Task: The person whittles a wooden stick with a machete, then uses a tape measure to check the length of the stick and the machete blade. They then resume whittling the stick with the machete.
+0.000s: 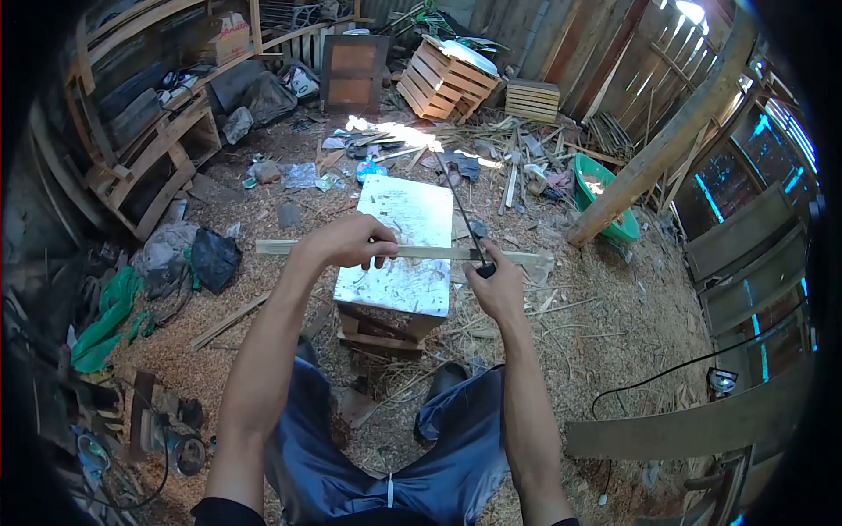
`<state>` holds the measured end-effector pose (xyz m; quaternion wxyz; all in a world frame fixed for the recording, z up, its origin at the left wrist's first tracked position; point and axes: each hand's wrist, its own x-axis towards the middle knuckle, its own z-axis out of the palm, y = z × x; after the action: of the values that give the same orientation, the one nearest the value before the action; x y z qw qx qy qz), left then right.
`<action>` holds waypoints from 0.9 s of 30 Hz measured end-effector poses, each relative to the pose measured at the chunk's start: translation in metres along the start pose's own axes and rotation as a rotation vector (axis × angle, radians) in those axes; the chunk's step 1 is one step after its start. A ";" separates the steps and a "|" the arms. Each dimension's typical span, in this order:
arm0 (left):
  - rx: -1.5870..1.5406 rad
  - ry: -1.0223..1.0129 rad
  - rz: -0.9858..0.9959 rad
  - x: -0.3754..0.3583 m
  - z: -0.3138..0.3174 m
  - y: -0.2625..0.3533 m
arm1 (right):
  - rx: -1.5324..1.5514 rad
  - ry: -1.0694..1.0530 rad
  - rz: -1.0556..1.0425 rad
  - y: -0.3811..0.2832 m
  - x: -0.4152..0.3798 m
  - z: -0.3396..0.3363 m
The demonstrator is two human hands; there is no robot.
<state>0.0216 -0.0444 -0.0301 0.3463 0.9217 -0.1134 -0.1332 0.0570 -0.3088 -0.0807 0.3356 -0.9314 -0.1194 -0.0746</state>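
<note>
A long thin wooden strip [438, 252] lies crosswise over a box with a white, stained top [406, 210], its ends sticking out past both sides. My left hand [353, 242] is closed on the strip near the box's left side. My right hand [497, 285] is closed round the dark handle of a saw [459, 203], whose narrow blade points up and away, crossing the strip just beyond the box's right edge. The fingers of my right hand partly hide the handle.
Wood scraps [517, 167] and a slatted crate [445, 81] lie beyond the box. A green basin [605, 200] stands behind a slanting post [662, 131] at right. A wooden frame [158, 167] is at left. Shavings cover the floor.
</note>
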 end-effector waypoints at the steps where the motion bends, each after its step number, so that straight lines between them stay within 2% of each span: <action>1: 0.039 0.016 -0.013 -0.002 -0.001 0.001 | 0.007 -0.002 -0.037 0.004 0.001 0.002; 6: 0.328 0.197 -0.120 -0.009 -0.002 0.016 | -0.063 -0.190 0.037 -0.011 -0.003 -0.007; 9: 0.482 0.687 0.131 -0.002 0.008 0.000 | -0.051 -0.222 0.064 -0.016 -0.003 -0.006; 10: 0.461 0.798 0.166 0.001 0.008 0.000 | -0.046 -0.220 0.070 -0.018 -0.003 -0.005; 14: 0.222 0.916 0.067 -0.005 -0.002 0.029 | 0.035 -0.117 0.081 -0.012 0.000 0.004; 17: -0.033 0.624 -0.113 -0.016 -0.002 0.043 | 0.072 -0.089 0.144 -0.015 0.001 0.005; 18: 0.079 0.624 -0.022 -0.010 0.008 0.030 | 0.086 -0.083 0.161 -0.014 0.002 0.008; 21: 0.041 0.324 -0.205 0.006 0.025 0.022 | 0.239 -0.081 0.243 -0.020 0.003 0.009; 25: -0.326 0.493 -0.014 0.020 0.034 0.026 | 0.545 -0.127 0.353 -0.045 -0.005 0.009; 27: -0.495 0.595 0.114 0.025 0.032 0.033 | 0.606 -0.154 0.334 -0.048 -0.007 0.017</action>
<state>0.0308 -0.0952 -0.0355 0.5828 0.8008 -0.0234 0.1360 0.0382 -0.2633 -0.0657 0.5942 -0.7992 -0.0071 0.0904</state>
